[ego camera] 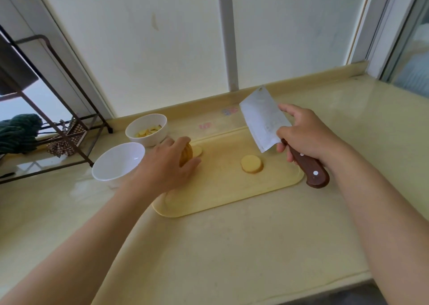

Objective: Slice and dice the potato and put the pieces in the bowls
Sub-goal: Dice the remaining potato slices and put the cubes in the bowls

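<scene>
– Potato location, head view?
– Three places. The potato end piece (187, 156) sits at the left end of the yellow cutting board (220, 195), skin showing. A thin slice (198, 151) lies flat, touching its far side. A thick round (251, 164) lies flat near the board's middle, apart from both hands. Cut pieces (148, 132) are already in the far bowl (154, 140). The near bowl (116, 165) stands just left of the board.
– Left hand?
– The left hand (166, 167) comes over the end piece from above, with its fingers curled round it and holding it.
– Right hand?
– The right hand (306, 135) is wrapped round the brown handle of the cleaver (262, 121), thumb and forefinger up at the blade. The blade is lifted off the board and tilted, beyond and to the right of the round.
– Handling, as a judgement?
– Raw potato is stiff and dense, so it won't give under a firm grip. The fresh cut faces are probably wet and slippery. The curved skin side of the end piece will likely rock, so set a cut face down first. Hold it from the top and flanks, fingertips tucked back from the blade line. The round rests stable on its flat face. Pin it lightly from above for dicing. Cut pieces are light and can be scooped off the board.
– Risk?
– The end piece is short, which leaves little room between fingers and edge.
</scene>
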The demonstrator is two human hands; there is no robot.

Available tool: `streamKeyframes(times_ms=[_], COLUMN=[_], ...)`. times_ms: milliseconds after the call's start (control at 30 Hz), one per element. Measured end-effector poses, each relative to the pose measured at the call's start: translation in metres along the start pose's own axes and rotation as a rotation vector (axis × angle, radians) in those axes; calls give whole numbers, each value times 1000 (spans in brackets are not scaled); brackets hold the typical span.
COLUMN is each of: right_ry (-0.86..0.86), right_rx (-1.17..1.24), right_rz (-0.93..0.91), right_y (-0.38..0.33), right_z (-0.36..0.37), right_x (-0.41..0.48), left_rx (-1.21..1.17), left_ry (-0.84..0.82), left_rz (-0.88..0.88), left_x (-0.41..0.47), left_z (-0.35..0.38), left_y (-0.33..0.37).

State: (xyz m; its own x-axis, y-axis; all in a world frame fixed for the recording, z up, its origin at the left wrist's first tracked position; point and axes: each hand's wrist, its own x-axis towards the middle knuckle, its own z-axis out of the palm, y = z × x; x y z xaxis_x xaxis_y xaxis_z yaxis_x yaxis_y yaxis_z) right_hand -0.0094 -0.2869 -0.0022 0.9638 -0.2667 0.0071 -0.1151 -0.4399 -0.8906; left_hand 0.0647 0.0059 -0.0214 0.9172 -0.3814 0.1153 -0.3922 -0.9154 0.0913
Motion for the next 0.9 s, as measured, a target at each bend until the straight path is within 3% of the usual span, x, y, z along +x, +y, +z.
streamKeyframes(times_ms=[267,433,567,700,900], right_ry=[-4,-13,-20,-35,-49], right_rx=[8,-1,4,12,-4], right_rz=[-5,-5,-3,1,-12], right_y=[-1,-3,-3,-3,-5], right_z=[-1,-2,-2,-1,0], right_x=[-2,-3,-4,-4,-6], left_rx=[52,269,262,88,123], left_ry=[-113,-261,-380,-360,-290], left_rz=[46,167,104,76,100], left_x=[15,49,69,75,75], left_z=[-6,-29,-34,-25,-16], left_y=[3,12,25,22,23])
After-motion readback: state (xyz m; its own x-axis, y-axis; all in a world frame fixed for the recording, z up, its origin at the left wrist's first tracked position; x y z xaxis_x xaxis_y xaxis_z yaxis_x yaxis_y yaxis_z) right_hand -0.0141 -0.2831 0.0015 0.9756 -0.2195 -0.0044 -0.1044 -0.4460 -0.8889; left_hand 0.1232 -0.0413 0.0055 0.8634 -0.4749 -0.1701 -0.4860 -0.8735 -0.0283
